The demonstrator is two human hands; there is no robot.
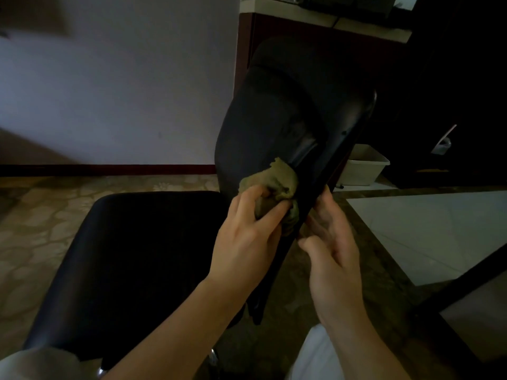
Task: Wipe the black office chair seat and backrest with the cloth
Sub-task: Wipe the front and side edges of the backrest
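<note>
The black office chair stands in front of me, its seat (131, 256) at lower left and its backrest (288, 111) rising to the right, seen almost edge-on. My left hand (247, 229) grips a bunched olive-green cloth (277, 182) and presses it against the lower front of the backrest. On the far side of the backrest's edge, my right hand (332, 237) lies with fairly straight fingers against its rear face, thumb close to the edge. The rear face itself is hidden.
A pale wall with a dark red skirting (109, 169) runs behind the chair over patterned flooring. A white plastic bin (365, 165) sits on the floor behind the backrest, beside dark furniture (452, 91). A dark bar (466, 281) crosses the lower right.
</note>
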